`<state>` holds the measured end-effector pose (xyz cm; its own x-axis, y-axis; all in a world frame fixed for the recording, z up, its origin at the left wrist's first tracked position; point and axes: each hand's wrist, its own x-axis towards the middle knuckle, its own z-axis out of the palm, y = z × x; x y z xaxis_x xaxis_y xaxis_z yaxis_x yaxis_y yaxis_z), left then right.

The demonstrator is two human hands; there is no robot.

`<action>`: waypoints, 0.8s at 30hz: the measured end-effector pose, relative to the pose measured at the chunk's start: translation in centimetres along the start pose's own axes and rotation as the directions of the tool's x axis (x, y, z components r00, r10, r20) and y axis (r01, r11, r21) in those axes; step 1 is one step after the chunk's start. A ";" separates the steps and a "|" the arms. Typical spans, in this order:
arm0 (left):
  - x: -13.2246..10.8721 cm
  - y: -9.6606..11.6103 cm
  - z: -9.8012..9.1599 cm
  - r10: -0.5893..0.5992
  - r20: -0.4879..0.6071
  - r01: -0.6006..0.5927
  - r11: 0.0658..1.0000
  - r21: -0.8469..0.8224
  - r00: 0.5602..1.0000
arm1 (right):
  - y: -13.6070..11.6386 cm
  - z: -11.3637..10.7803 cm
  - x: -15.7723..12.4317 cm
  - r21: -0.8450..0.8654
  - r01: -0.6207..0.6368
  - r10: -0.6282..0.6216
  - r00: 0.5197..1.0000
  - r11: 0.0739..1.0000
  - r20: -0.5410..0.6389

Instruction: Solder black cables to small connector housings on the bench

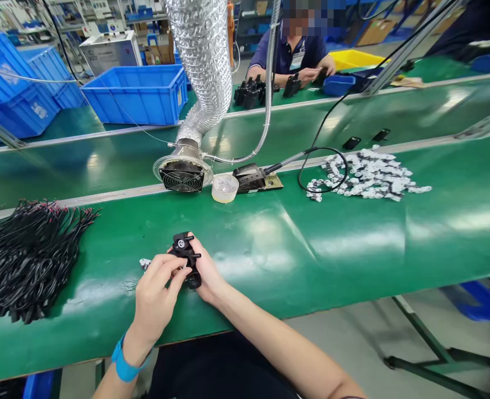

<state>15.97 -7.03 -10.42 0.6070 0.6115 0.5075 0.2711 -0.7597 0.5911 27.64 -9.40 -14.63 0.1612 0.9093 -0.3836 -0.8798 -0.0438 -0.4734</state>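
Observation:
My right hand (pixel 209 274) is wrapped around a black plastic housing (pixel 182 244) with stubby pegs and a round pale mark, held just above the green bench top. My left hand (pixel 158 285), below a blue wristband (pixel 125 360), has thumb and fingertips pinched together against the housing's lower part. What sits between those fingertips is too small to make out. A small white-and-black piece (pixel 145 263) shows beside the left knuckles. Part of the housing is hidden behind my fingers.
A bundle of black cables (pixel 29 260) lies left. At the bench's back edge are a fan with duct (pixel 182 174), a round tub (pixel 225 189) and a soldering-iron holder (pixel 251 177). White pieces (pixel 369 174) are heaped right. Across the bench a co-worker (pixel 294 55) handles black parts.

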 end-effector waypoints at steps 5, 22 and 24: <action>-0.5 -0.1 0.3 -0.034 0.002 0.034 0.999 -0.039 0.999 | 0.0 0.0 -0.1 0.000 -0.006 0.006 1.000 1.000 0.014; -0.8 -3.1 -2.7 -0.219 -0.191 0.221 0.975 -0.007 0.957 | -0.3 0.0 0.3 0.097 -0.141 0.137 0.989 0.985 0.048; -1.3 -4.8 -4.1 -0.271 -0.168 0.295 0.945 0.141 0.948 | -0.4 0.1 0.2 0.107 -0.150 0.143 0.987 0.983 0.066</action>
<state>10.80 -3.29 -11.37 0.3766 0.8224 0.4263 0.5404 -0.5689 0.6200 28.02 -9.17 -14.44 0.0036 0.9192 -0.3938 -0.9366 -0.1349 -0.3235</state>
